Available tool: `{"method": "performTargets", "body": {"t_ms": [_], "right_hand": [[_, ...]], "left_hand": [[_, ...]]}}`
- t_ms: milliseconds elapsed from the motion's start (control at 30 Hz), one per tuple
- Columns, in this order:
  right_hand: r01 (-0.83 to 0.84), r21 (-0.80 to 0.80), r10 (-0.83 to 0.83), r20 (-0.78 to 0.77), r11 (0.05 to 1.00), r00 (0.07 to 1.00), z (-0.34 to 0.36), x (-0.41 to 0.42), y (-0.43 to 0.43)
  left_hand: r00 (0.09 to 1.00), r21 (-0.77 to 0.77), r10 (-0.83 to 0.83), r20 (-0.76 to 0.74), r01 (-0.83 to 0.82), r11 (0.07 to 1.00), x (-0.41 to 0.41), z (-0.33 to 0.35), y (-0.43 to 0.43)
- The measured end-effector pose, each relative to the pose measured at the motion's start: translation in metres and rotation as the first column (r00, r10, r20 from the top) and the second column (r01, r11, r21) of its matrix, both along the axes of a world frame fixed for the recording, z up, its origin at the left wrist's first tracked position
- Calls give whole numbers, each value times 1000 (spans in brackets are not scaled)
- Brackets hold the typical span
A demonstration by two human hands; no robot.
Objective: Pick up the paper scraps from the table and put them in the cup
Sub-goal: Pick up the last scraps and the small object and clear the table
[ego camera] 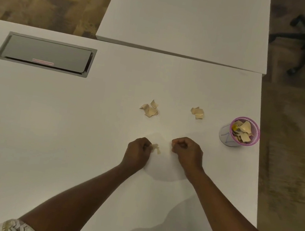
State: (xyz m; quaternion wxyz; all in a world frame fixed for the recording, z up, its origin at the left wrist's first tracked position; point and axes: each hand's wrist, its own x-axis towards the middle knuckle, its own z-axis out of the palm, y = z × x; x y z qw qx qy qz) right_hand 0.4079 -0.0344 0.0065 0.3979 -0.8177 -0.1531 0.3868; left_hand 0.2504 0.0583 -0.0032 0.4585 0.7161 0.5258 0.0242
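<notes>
Crumpled tan paper scraps [149, 108] lie in two clusters (more fill the pink-rimmed cup [225, 136]).

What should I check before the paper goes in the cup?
1. Left hand pinches a small tan paper scrap: ok.
2. Right hand holds a scrap too: cannot tell, its curled fingers hide what is inside.
3. Pink wire-mesh cup stands on the white table with its top open: ok.
4. Room left in the cup, which already holds scraps: cannot tell.
5. Way from the right hand to the cup is free: ok.
6. All scraps picked up: not ok, a left pile of tan scraps and a right pile of tan scraps lie on the table.
</notes>
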Motion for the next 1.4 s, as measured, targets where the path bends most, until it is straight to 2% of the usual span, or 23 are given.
{"method": "performTargets", "body": {"t_ms": [67, 200, 267, 467, 600, 767, 967, 1200, 1300, 1400], "right_hand": [[128, 64, -121, -98, 990, 988, 12, 13, -9], [296, 151, -280, -114, 943, 953, 36, 48, -28], [346, 177, -338, -70, 922, 938, 47, 70, -40], [434, 148, -457, 212, 889, 864, 58, 126, -64], [427, 119, -443, 296, 896, 846, 57, 145, -70], [404, 80, -405, 357, 911, 842, 55, 153, -72], [378, 71, -377, 359, 923, 854, 62, 151, -73], [322, 103, -327, 519, 941, 790, 67, 136, -68], [272, 155, -310, 591, 950, 745, 69, 121, -61], [114, 204, -221, 645, 972, 731, 67, 97, -47]], "left_hand": [[999, -46, 27, 21, -26, 999, 11, 7, -3], [994, -44, -17, 109, 22, 999, 52, 26, -12], [985, -11, -65, 158, 68, 998, 81, 40, -19], [932, 145, -239, 274, 205, 968, 180, 73, -42], [897, 257, -388, 211, 332, 908, 226, 81, -51], [843, 351, -533, 69, 480, 804, 244, 73, -52], [780, 419, -625, 43, 554, 720, 237, 69, -46], [831, 420, -542, 127, 450, 788, 202, 60, -34], [864, 435, -494, 99, 409, 802, 166, 46, -22], [904, 459, -427, 19, 371, 807, 122, 29, -2]]}}
